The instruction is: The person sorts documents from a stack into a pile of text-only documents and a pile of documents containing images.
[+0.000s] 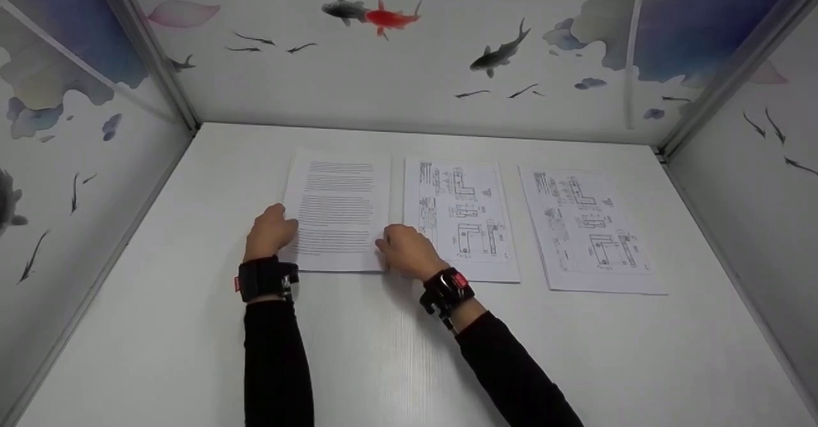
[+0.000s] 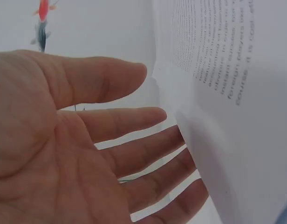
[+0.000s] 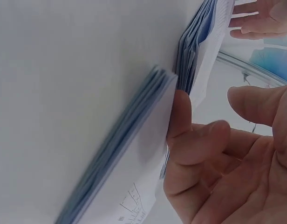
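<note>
A stack of printed text pages (image 1: 339,216) lies on the white table, upright to me. At its left edge is my left hand (image 1: 268,232), thumb and fingers apart; in the left wrist view the extended fingertips (image 2: 192,161) reach the page edge. My right hand (image 1: 412,251) is at the stack's lower right edge, overlapping the neighbouring stack of technical drawings (image 1: 470,222). In the right wrist view its fingers (image 3: 190,154) bend loosely between the two stacks, and the thumb stands away from them. Both stacks show several layered sheets at their edges there.
Farther right lies another drawing stack (image 1: 594,235), slightly angled. The white tabletop (image 1: 358,350) stretches in front of the papers. Panels painted with fish (image 1: 390,19) and lotus shapes enclose the table at the back and both sides.
</note>
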Tool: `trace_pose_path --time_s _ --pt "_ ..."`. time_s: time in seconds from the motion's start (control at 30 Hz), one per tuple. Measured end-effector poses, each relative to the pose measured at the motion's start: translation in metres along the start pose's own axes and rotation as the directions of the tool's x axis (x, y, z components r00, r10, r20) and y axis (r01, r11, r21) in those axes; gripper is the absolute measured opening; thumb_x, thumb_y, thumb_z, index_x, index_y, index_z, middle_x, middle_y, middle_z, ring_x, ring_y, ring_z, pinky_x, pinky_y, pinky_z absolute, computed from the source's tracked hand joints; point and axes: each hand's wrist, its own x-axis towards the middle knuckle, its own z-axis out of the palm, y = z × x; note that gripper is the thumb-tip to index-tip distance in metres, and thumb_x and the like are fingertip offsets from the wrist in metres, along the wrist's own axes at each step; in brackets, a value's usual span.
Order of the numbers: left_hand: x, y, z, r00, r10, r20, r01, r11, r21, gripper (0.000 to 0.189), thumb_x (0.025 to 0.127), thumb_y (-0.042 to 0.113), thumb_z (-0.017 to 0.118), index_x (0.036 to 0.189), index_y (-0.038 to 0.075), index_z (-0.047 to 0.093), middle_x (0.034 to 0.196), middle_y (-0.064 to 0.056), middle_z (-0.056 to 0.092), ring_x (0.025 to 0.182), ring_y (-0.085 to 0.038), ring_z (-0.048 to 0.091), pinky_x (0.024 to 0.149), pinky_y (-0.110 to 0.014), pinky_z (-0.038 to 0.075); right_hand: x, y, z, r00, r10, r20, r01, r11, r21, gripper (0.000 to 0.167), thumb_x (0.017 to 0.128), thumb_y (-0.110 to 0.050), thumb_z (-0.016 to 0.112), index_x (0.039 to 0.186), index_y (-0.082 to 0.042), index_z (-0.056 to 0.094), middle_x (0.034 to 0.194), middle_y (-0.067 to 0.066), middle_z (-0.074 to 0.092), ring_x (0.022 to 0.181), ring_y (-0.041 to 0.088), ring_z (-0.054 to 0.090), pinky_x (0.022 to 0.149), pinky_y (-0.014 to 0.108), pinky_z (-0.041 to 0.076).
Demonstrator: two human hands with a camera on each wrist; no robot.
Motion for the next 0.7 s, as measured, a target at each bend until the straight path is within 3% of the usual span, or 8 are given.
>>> trace_pose_path --time_s 0.2,0.3,0.43,0.57,0.7 --pt "0.002 0.003 0.0 0.995 -0.03 0.092 0.026 0.999 0.035 0.059 0.09 0.023 0.035 0.139 -0.003 0.017 0.139 -0.024 0.025 0.124 -0.038 0.027 0.097 -0.056 0.019 0.004 0.005 -0.004 0.998 -0.046 0.048 0.043 0.997 0.064 0.026 0.092 -0.026 0.046 0.078 -0.008 0.056 0.068 0.001 0.054 0.053 0.014 0.052 0.045 0.028 0.043" --pt "0.002 0.004 -0.001 0.997 -0.02 0.075 0.018 0.999 0.038 0.061 0.09 0.026 0.036 0.139 -0.003 0.016 0.138 -0.025 0.026 0.124 -0.04 0.026 0.096 -0.061 0.014 0.005 0.011 -0.011 0.996 -0.062 0.068 0.051 0.988 0.146 0.031 0.093 -0.026 0.044 0.106 -0.001 0.057 0.079 0.003 0.059 0.06 0.015 0.056 0.051 0.028 0.044" --pt "0.003 0.007 0.0 1.0 0.004 0.004 -0.004 0.997 0.075 0.061 0.091 0.029 0.039 0.138 -0.003 0.017 0.133 -0.029 0.03 0.12 -0.043 0.03 0.093 -0.061 0.019 0.002 0.025 -0.026 0.996 -0.077 0.033 0.068 0.972 0.225 0.047 0.092 -0.029 0.047 0.133 -0.007 0.04 0.099 0.003 0.06 0.07 0.017 0.06 0.057 0.029 0.045" --pt "0.003 0.014 0.005 0.997 0.052 -0.057 -0.045 0.992 0.12 0.059 0.092 0.03 0.041 0.137 -0.004 0.022 0.129 -0.03 0.034 0.116 -0.044 0.034 0.09 -0.06 0.024 -0.005 0.046 -0.043 0.992 -0.106 -0.073 0.118 0.973 0.198 0.038 0.091 -0.029 0.05 0.126 -0.015 0.05 0.113 -0.002 0.056 0.085 0.013 0.057 0.069 0.029 0.046" --pt "0.003 0.026 0.011 0.992 0.116 -0.058 -0.107 0.985 0.137 0.058 0.091 0.03 0.042 0.136 -0.002 0.025 0.127 -0.029 0.037 0.115 -0.043 0.037 0.089 -0.06 0.027 -0.012 0.069 -0.057 0.98 -0.102 -0.171 0.13 0.978 0.162 0.033 0.09 -0.027 0.051 0.121 -0.014 0.055 0.117 -0.003 0.055 0.098 0.011 0.052 0.085 0.034 0.041"
